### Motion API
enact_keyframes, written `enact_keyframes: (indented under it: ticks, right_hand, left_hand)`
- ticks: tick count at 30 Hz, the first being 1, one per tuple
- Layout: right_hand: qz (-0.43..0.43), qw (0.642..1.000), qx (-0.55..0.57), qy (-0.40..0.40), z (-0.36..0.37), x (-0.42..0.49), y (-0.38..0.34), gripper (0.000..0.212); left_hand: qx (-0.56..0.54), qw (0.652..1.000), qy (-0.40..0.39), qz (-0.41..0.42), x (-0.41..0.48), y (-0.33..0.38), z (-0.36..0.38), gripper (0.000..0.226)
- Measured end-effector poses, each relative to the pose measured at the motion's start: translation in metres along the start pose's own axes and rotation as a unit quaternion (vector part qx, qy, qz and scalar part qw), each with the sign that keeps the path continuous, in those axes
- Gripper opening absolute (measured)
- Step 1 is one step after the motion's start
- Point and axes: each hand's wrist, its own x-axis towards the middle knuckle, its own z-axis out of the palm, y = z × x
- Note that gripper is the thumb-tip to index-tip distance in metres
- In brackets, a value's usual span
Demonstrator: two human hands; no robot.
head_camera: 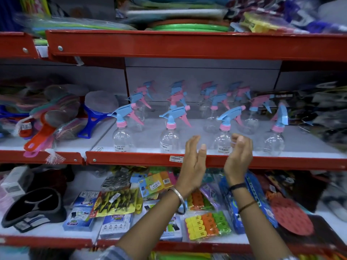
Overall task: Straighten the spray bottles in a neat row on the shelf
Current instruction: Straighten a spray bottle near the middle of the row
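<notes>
Several clear spray bottles with blue and pink trigger heads stand in columns on the middle shelf (262, 160). The front row holds a left bottle (122, 136), a second bottle (170, 136), a third bottle (223, 137) and a right bottle (275, 141) whose head is turned sideways. My left hand (193, 162) is raised in front of the shelf edge, fingers straight and apart, holding nothing. My right hand (239, 156) hovers just in front of the third bottle with fingers curled, not gripping it.
Round brushes and an orange scoop (41, 136) crowd the shelf section to the left. Dark packaged goods (319, 109) sit to the right of the bottles. The red upper shelf (187, 45) overhangs. Packets of clips and pegs (206, 222) fill the shelf below.
</notes>
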Motion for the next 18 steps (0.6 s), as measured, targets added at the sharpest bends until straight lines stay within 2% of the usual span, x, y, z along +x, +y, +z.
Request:
enact_keyframes:
  ticks: [2, 8, 14, 18]
  right_hand:
    - [0.024, 0.999, -0.035, -0.015, -0.007, 0.019, 0.008, 0.054]
    - [0.124, 0.972, -0.074, -0.186, -0.018, 0.042, 0.023, 0.064]
    - [0.13, 0.973, -0.052, -0.183, -0.027, 0.038, 0.021, 0.07]
    - [0.124, 0.975, -0.059, -0.175, -0.03, 0.035, 0.019, 0.048]
  left_hand:
    - [-0.039, 0.997, -0.044, -0.057, 0.006, 0.009, 0.019, 0.047]
    - [-0.067, 0.991, -0.007, -0.119, 0.02, 0.021, 0.046, 0.058]
    - [-0.05, 0.992, 0.009, -0.115, 0.025, 0.022, 0.051, 0.062]
    - [-0.035, 0.993, 0.016, -0.114, 0.029, 0.021, 0.057, 0.063]
